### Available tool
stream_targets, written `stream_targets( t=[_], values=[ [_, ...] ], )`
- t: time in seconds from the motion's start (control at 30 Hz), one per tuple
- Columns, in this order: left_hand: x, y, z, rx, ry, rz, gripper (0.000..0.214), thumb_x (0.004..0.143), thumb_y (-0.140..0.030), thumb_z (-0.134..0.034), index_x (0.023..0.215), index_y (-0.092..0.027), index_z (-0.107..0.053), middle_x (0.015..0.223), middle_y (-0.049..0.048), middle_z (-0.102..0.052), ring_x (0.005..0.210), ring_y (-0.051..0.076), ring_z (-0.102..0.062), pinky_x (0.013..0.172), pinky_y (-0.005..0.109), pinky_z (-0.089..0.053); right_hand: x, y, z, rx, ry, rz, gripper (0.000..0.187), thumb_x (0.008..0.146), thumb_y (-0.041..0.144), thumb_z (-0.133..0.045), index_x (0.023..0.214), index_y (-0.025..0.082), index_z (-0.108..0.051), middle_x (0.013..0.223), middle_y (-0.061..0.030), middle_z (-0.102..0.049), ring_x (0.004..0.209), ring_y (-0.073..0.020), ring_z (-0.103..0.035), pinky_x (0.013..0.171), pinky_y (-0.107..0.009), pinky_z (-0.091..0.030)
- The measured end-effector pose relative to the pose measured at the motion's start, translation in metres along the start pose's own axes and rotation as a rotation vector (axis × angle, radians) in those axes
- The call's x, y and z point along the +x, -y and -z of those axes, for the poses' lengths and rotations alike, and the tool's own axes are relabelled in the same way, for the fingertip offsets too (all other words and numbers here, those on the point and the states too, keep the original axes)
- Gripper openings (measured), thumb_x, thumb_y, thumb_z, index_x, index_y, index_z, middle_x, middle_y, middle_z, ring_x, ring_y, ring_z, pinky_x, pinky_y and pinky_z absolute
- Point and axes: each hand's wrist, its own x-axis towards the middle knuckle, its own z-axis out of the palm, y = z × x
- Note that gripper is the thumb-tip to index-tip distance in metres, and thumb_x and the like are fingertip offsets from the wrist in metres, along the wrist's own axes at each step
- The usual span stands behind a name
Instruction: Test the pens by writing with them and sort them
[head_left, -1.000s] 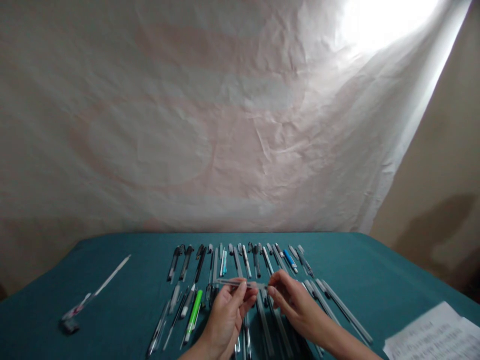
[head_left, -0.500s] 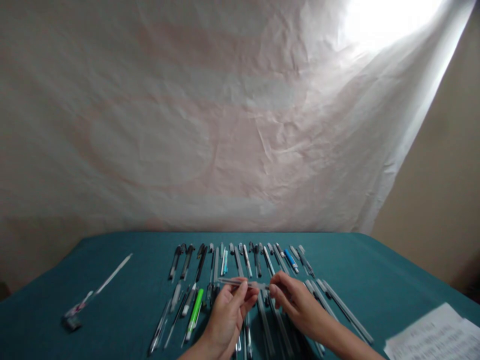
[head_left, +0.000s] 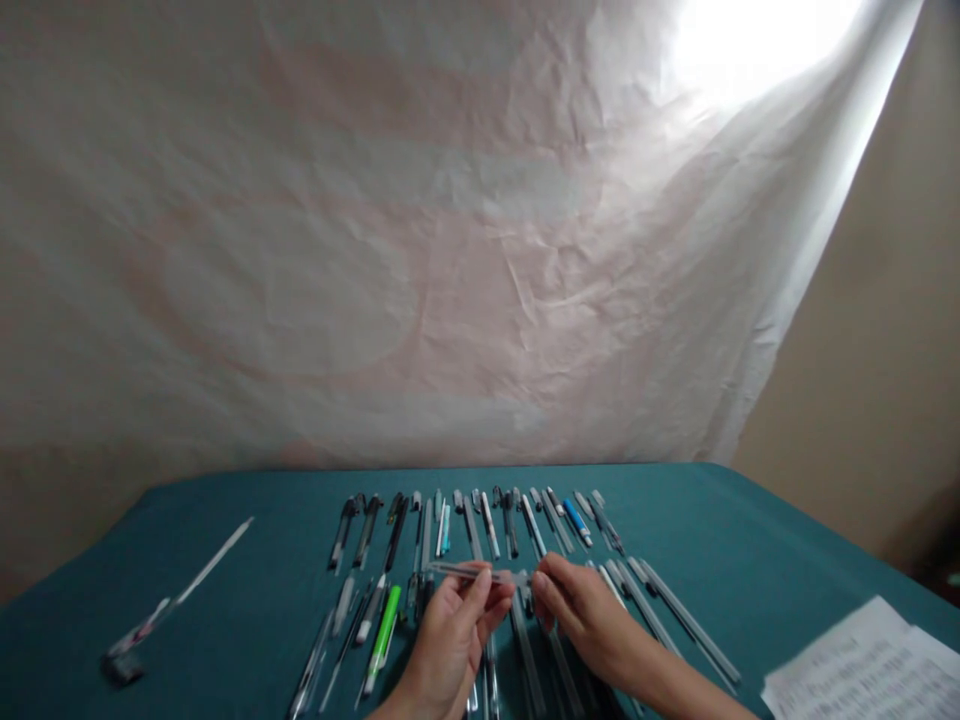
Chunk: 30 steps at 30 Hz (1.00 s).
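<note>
Above the middle of the table, my left hand point(head_left: 454, 635) pinches a slim, clear pen point(head_left: 454, 569) between thumb and fingers. The pen lies nearly level, its thin left end sticking out past my thumb. At its right end the fingers of my right hand point(head_left: 585, 610) are closed, the thumb and forefinger together around the tip. Part of that tip is hidden behind the fingers. Just left of my hands lies a green pen point(head_left: 382, 640) among several clear and dark pens, and more clear barrels point(head_left: 529, 650) run beneath both hands.
A back row of pens, including a blue pen point(head_left: 577, 523), spreads across the teal-covered table point(head_left: 247, 620). Long clear tubes point(head_left: 690, 618) lie right of my right hand. Printed paper sheets point(head_left: 855, 660) rest at the right edge. A thin white stick point(head_left: 214, 563) lies far left.
The view has shifted slightly. My right hand has drawn in closer to the pen's right end, its fingers now closed there. My left hand keeps its hold.
</note>
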Motion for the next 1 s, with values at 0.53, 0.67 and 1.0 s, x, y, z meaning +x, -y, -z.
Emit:
stream_targets(
  t=[0.53, 0.67, 1.0],
  values=[
    [0.0, -0.004, -0.014, 0.037, -0.059, -0.031, 0.014, 0.077, -0.001, -0.053, 0.085, -0.012, -0.056, 0.081, 0.006, -0.067, 0.072, 0.013, -0.065, 0.069, 0.021, -0.054, 0.001, 0.006, 0.008, 0.167, 0.043, -0.064, 0.042, 0.088, 0.048, -0.025, 0.071, 0.017, -0.047, 0.059, 0.0029, -0.05, 0.05, -0.0076, -0.048, 0.049, -0.017, -0.037],
    [0.001, -0.005, -0.017, 0.025, -0.061, -0.02, 0.016, 0.076, 0.001, -0.051, 0.084, -0.012, -0.058, 0.08, 0.0057, -0.067, 0.071, 0.013, -0.065, 0.068, 0.021, -0.054, 0.001, 0.005, 0.008, 0.097, -0.025, -0.033, 0.043, 0.088, 0.049, -0.026, 0.07, 0.017, -0.048, 0.057, 0.0031, -0.05, 0.051, -0.0074, -0.047, 0.051, -0.017, -0.037],
    [-0.007, -0.014, -0.03, -0.021, -0.129, 0.067, 0.02, 0.081, 0.001, -0.042, 0.08, -0.01, -0.059, 0.077, 0.0065, -0.067, 0.066, 0.012, -0.066, 0.062, 0.019, -0.055, 0.0, 0.025, 0.029, -0.094, -0.012, 0.059, 0.037, 0.087, 0.046, -0.033, 0.073, 0.017, -0.052, 0.063, 0.0011, -0.053, 0.056, -0.0089, -0.049, 0.052, -0.017, -0.034]
  ],
)
